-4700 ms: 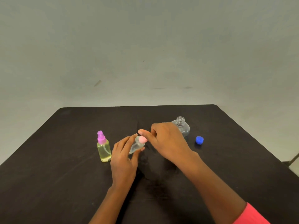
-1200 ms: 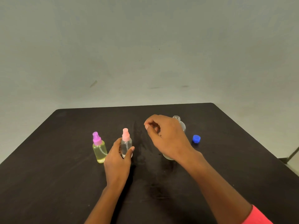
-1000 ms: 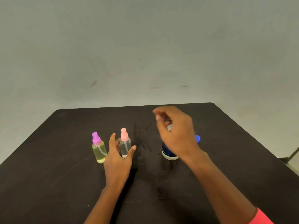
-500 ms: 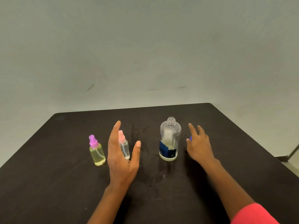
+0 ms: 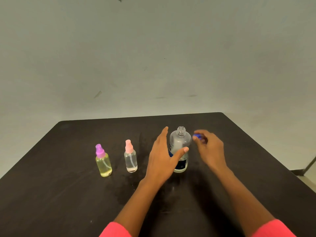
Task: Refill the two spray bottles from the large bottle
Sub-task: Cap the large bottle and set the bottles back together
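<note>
The large clear bottle (image 5: 180,144) with a dark blue label stands upright and uncapped on the black table (image 5: 51,194). My left hand (image 5: 162,161) reaches around its left side with straight fingers, the thumb touching its front. My right hand (image 5: 209,149) hovers just right of the bottle's neck and pinches the small blue cap (image 5: 197,136) in its fingertips. To the left stand two small spray bottles, both capped: one with a pink top (image 5: 130,157) and clear liquid, one with a purple top (image 5: 103,161) and yellow liquid.
The table's far edge and its right edge lie close behind and beside the bottles. A pale wall rises behind the table. A dull smear marks the tabletop around the pink-topped bottle.
My left hand has moved right from the pink-topped spray bottle to the large bottle. My right hand has picked the blue cap up off the table and lifted it beside the bottle's neck.
</note>
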{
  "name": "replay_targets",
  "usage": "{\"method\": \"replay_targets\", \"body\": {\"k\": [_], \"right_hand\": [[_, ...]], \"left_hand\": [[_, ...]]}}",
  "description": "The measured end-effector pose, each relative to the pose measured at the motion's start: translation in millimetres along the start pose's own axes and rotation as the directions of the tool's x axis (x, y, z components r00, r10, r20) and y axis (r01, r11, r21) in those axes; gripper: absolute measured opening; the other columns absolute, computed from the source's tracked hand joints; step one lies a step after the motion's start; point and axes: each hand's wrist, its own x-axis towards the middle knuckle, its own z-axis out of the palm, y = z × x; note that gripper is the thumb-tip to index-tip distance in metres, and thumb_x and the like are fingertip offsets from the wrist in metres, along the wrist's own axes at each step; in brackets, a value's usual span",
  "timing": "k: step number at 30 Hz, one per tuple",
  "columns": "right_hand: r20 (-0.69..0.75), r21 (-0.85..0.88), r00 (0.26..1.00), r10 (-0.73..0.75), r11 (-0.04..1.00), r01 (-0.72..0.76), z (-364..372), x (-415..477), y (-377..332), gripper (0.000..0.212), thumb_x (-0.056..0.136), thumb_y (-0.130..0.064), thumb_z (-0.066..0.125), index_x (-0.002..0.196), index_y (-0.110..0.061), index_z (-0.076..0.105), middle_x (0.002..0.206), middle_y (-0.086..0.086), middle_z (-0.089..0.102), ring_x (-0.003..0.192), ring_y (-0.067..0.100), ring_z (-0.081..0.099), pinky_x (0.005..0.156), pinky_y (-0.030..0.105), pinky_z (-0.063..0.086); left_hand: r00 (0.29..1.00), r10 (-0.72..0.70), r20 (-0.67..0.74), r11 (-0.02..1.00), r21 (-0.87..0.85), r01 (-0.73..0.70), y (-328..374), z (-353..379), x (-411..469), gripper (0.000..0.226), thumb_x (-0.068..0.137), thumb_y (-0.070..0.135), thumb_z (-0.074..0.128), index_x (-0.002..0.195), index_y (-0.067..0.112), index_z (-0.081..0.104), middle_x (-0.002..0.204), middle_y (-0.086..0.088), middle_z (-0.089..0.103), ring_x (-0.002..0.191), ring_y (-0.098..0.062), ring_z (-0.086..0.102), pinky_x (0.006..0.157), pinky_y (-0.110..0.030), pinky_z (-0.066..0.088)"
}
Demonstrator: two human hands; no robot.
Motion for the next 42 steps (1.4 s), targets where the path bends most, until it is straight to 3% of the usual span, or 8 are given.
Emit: {"method": "replay_targets", "body": {"k": [5,10,16,28,32,35,39,42], "right_hand": [[-0.102,0.424,0.992,0.081,0.905,-0.030,-17,5,-57,0.015,0.080,-0.027,0.074,0.091,-0.023,0.065,0.086,-0.011,0.068,0.075,-0.002,0.063,0.068,0.009,0.047],[0.000,0.523,1.000,0.008,0.852,-0.007,-19,0,-77,0.027,0.084,-0.015,0.068,0.108,-0.026,0.059,0.094,-0.009,0.064,0.084,-0.001,0.063,0.072,0.009,0.048],[0.093,0.450,0.995,-0.042,0.893,-0.005,-7,-4,-68,0.022,0.084,-0.016,0.068,0.103,-0.026,0.065,0.105,-0.006,0.065,0.096,0.003,0.063,0.087,0.020,0.051],[0.135,0.274,0.990,-0.049,0.962,0.011,-8,-2,-68,0.022,0.081,-0.023,0.072,0.100,-0.026,0.062,0.095,-0.011,0.065,0.089,0.002,0.061,0.072,0.006,0.045],[0.098,0.137,0.995,0.008,0.990,-0.022,-1,1,-73,0.036,0.074,-0.042,0.075,0.095,-0.022,0.053,0.093,-0.006,0.060,0.081,0.006,0.057,0.067,0.015,0.044],[0.226,0.078,0.972,-0.057,0.996,0.040,-5,4,-78,0.056,0.075,-0.050,0.070,0.119,-0.025,0.047,0.110,-0.008,0.052,0.097,0.006,0.053,0.078,0.018,0.041],[0.443,0.043,0.870,-0.216,0.974,0.221,-28,13,-91,0.043,0.090,-0.018,0.057,0.129,-0.032,0.048,0.130,-0.012,0.049,0.117,0.003,0.046,0.099,0.024,0.040],[0.559,-0.096,0.801,-0.214,0.943,0.319,-39,22,-101,0.032,0.090,-0.004,0.051,0.111,-0.024,0.064,0.117,-0.007,0.058,0.106,0.008,0.053,0.089,0.020,0.041]], "left_hand": [[1.000,0.007,0.001,1.000,-0.016,-0.007,-3,13,8,0.072,0.080,0.054,0.062,0.141,0.031,0.032,0.142,0.011,0.042,0.128,-0.007,0.040,0.105,-0.031,0.036],[1.000,0.000,-0.022,1.000,-0.023,-0.001,-2,17,6,0.071,0.081,0.056,0.059,0.141,0.029,0.031,0.142,0.012,0.042,0.127,-0.005,0.041,0.104,-0.028,0.037],[1.000,0.013,-0.012,1.000,-0.022,-0.013,-1,17,5,0.070,0.082,0.053,0.057,0.141,0.028,0.029,0.141,0.011,0.041,0.125,-0.006,0.042,0.101,-0.027,0.037],[1.000,0.009,-0.003,0.999,-0.052,-0.009,1,18,6,0.061,0.087,0.038,0.059,0.140,0.027,0.030,0.138,0.008,0.043,0.118,-0.003,0.043,0.098,-0.020,0.035],[1.000,0.022,0.003,0.998,-0.051,-0.022,0,17,5,0.058,0.089,0.034,0.058,0.139,0.030,0.030,0.135,0.009,0.045,0.113,0.002,0.041,0.095,-0.019,0.035],[1.000,0.022,0.010,0.999,-0.041,-0.022,-1,17,5,0.053,0.088,0.036,0.058,0.135,0.032,0.032,0.128,0.010,0.049,0.110,0.000,0.046,0.097,-0.028,0.043],[0.999,0.037,-0.012,0.997,-0.066,-0.037,-2,19,3,0.060,0.085,0.048,0.058,0.137,0.034,0.031,0.134,0.012,0.045,0.118,-0.003,0.046,0.098,-0.029,0.042],[0.999,0.033,-0.018,0.998,-0.059,-0.034,-2,20,3,0.063,0.082,0.055,0.057,0.135,0.035,0.031,0.133,0.012,0.045,0.114,-0.001,0.044,0.096,-0.026,0.041]]}}
